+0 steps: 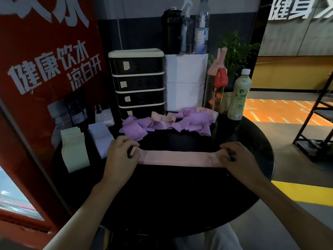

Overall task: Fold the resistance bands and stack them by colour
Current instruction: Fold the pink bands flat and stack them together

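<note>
Pink band (178, 158) lies flat, stretched between left hand (121, 156) and right hand (237, 157), fingers curled gripping its ends.

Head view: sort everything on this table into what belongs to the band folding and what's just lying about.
Belongs to the job:
pink band, stretched out flat
heap of purple and pink bands, unfolded
green folded stack
pale folded stack

Just lying about:
drawer unit
white box
green drink bottle
pink-capped bottle
plant
power strip
</note>
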Available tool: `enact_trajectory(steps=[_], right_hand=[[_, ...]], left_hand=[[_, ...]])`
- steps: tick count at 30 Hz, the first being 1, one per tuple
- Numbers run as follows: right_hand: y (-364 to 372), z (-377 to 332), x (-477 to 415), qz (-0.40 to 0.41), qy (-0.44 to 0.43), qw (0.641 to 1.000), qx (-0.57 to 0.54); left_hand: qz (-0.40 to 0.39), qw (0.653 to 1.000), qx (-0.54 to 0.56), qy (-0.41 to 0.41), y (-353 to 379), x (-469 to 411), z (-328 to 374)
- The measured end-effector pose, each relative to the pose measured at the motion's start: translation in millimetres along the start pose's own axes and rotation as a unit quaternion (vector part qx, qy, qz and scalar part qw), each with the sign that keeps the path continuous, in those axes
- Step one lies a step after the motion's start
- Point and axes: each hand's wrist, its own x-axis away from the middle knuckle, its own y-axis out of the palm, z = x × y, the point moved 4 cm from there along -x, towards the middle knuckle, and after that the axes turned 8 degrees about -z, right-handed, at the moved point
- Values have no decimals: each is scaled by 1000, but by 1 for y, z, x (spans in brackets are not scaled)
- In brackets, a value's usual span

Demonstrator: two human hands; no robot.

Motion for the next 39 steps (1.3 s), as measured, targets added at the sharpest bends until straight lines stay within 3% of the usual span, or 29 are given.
enact_trajectory(steps=[2, 5, 8, 10, 22, 29, 36, 39], right_hand=[[1, 0, 1, -8, 0, 1000, 4], [1, -1, 1, -4, 3, 1000, 4], [1, 0, -1, -9, 10, 1000, -2], [1, 1, -1, -8, 10, 1000, -3], [2, 5, -4, -8, 15, 1000, -11], [-6, -12, -36, 5, 17, 1000, -20], [33, -75, -114, -50, -74, 996, -10], [56, -93, -154, -86, -68, 994, -1]], left_hand=[[-17, 997, -31, 73, 2, 1, 20], [-118, 979, -58, 153, 18, -5, 52], [-239, 964, -43, 110, 41, -13, 60], [-271, 957, -45, 91, 49, -13, 58], [-245, 965, -21, 92, 56, -7, 48], [-155, 984, -36, 82, 51, -9, 44], [-173, 983, -49, 42, 56, -12, 36], [-192, 980, -45, 34, 58, -13, 34]])
